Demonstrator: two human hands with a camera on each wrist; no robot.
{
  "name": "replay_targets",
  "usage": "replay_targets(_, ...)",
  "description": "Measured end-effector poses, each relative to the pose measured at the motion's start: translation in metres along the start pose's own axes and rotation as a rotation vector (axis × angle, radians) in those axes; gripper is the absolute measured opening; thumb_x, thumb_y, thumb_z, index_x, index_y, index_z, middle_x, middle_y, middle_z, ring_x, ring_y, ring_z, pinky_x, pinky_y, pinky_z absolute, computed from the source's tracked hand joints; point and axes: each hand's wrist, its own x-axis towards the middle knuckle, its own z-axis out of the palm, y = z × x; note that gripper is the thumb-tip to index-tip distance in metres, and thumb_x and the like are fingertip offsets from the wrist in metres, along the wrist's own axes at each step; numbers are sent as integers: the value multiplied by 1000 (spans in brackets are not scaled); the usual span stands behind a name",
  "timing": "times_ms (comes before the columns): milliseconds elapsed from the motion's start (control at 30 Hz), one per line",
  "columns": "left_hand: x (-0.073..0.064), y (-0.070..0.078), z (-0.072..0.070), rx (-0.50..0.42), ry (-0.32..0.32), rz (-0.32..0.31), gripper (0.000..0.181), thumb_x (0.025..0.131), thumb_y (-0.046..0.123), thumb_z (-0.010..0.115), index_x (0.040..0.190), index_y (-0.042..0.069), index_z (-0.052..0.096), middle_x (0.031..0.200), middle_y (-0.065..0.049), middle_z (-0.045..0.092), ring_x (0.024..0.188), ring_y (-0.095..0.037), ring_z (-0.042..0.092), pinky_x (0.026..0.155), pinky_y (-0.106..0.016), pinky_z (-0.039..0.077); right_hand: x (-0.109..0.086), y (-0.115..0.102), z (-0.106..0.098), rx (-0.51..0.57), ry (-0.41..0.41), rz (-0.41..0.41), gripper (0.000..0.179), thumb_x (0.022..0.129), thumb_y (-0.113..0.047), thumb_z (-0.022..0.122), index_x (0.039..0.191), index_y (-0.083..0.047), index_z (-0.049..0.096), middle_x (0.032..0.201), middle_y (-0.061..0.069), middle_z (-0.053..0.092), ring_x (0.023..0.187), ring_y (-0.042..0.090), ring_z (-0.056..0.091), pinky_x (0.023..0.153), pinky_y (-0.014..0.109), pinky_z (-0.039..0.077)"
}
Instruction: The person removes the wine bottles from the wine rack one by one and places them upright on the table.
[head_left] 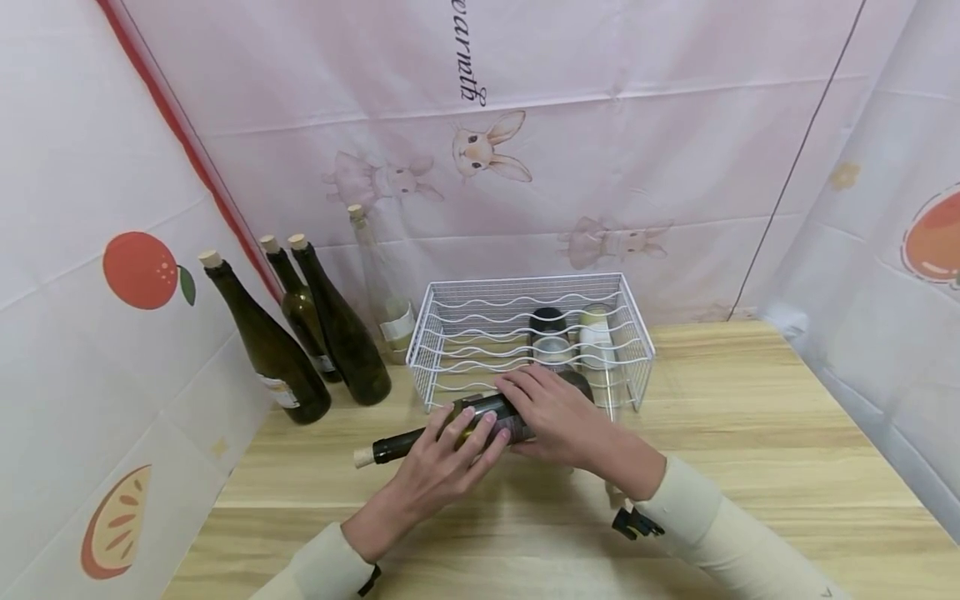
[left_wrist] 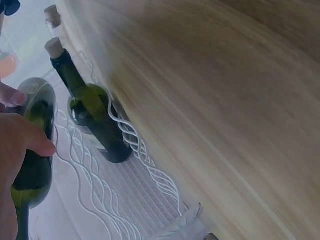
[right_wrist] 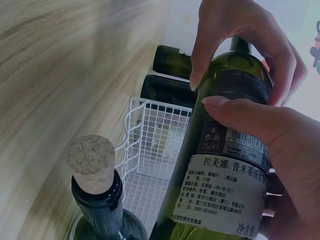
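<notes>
A dark green wine bottle with a cork lies slantwise in both hands, just in front of the white wire rack. Its cork points left. My left hand grips it near the shoulder, while my right hand holds the body toward the base. The right wrist view shows the printed white label of this wine bottle, with fingers and thumbs curled round the glass. Inside the rack, a dark bottle and a clear bottle with a pale label lie side by side, partly hidden by wavy wires and my right hand.
Left of the rack stand several corked bottles: a dark green bottle, two more close together, and a clear bottle by the back wall. The wooden tabletop extends to the right. Printed cloth hangs behind.
</notes>
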Motion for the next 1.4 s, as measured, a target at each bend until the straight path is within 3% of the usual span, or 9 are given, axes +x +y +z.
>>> replay_targets(233,4,1,-1,-9,-15,-2,32,107,9,49,134,18,62,133,-10,65,117,-34,62,95,-50,59,-1,1,-2,-32,27,-10,87,68,-53,93,133,-1,64,125,10,72,119,28,67,106,41,56)
replay_targets(567,15,4,2,-38,-6,-22,36,106,5,49,137,19,62,140,-12,61,126,-35,59,102,-54,57,-7,3,-11,-129,89,15,82,65,-57,91,123,-3,68,114,8,75,103,25,68,84,38,61)
replay_targets(733,24,2,-2,-27,-29,-14,38,109,5,41,138,20,59,140,-11,59,126,-34,59,102,-53,57,-11,5,-17,-150,97,22,82,64,-55,92,122,-2,68,113,10,75,102,26,69,86,40,62)
replay_targets(867,33,0,-5,9,-7,3,39,110,3,37,134,21,61,135,-8,62,122,-31,61,97,-48,60,-13,6,-20,-143,102,35,82,63,-53,93,121,-1,68,112,10,75,102,27,69,87,41,62)
replay_targets(1167,31,8,4,9,25,33,42,103,7,55,145,13,54,144,-11,60,128,-34,58,105,-52,55,-19,17,-30,-125,106,115,88,57,-51,97,120,3,68,112,13,74,101,30,69,89,43,62)
replay_targets(1400,32,12,13,10,67,52,37,103,12,57,140,10,58,133,-12,64,110,-28,59,97,-42,56,-24,30,-39,-87,133,182,83,56,-41,97,120,3,67,109,16,74,97,30,69,83,41,63)
